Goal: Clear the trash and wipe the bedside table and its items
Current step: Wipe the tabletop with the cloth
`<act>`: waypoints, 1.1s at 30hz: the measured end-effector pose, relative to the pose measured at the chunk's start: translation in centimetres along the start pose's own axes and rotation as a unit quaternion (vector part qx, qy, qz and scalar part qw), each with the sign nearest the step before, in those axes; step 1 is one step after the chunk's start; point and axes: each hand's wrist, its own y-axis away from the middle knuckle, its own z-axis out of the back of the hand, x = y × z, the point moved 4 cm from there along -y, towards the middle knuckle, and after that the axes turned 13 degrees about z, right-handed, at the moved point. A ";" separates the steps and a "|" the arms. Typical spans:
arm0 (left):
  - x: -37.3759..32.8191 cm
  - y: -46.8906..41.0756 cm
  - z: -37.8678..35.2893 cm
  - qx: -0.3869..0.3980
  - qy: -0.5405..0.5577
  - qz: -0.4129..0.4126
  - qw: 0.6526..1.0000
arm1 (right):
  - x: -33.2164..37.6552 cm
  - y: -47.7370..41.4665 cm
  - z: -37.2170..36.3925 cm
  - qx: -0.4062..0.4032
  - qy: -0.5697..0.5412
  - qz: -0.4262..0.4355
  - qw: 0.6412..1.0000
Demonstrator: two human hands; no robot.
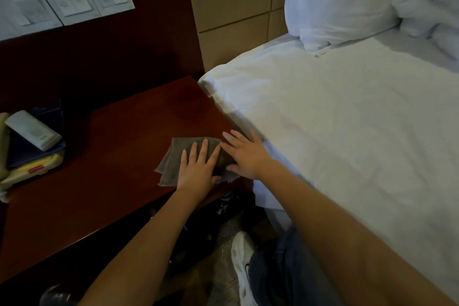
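Much of what we see is the white bed (347, 119), which fills the right side and runs off the edge, with a pillow (340, 0) at its head cut off by the top. Beside it stands our dark wooden bedside table (99, 181), its left part and near corner out of view. On the wall behind, a row of white switches (62, 0) is too blurred to read.

We press both hands flat on a grey cloth (171, 159) that lies on the table near the edge by the bed. Our left hand (198, 169) rests on the middle of the cloth with fingers spread. Our right hand (244, 154) lies open on its right end, fingertips reaching toward the bed; it hides that part of the cloth.

At the table's left edge sits a pile of things: a white remote (33, 130) on something dark blue, over a yellow packet (37, 165), all partly cut off. Below the table we make out a white shoe (242, 266); the floor around it is dim and unclear.
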 end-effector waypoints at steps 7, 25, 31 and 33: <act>-5.2 -3.0 1.4 -0.008 0.022 -0.006 1.000 | -3.9 0.0 -1.1 0.042 0.107 -0.027 0.993; 0.8 1.5 -0.2 -0.048 0.070 0.055 0.995 | 4.0 -1.3 -1.9 0.014 0.113 -0.010 0.993; 7.4 6.2 -1.7 -0.055 0.053 0.102 0.992 | 12.0 -3.0 -3.1 -0.022 0.117 0.014 0.993; 9.2 7.6 -2.2 -0.057 0.037 0.110 0.992 | 14.2 -3.5 -3.7 -0.032 0.128 0.024 0.991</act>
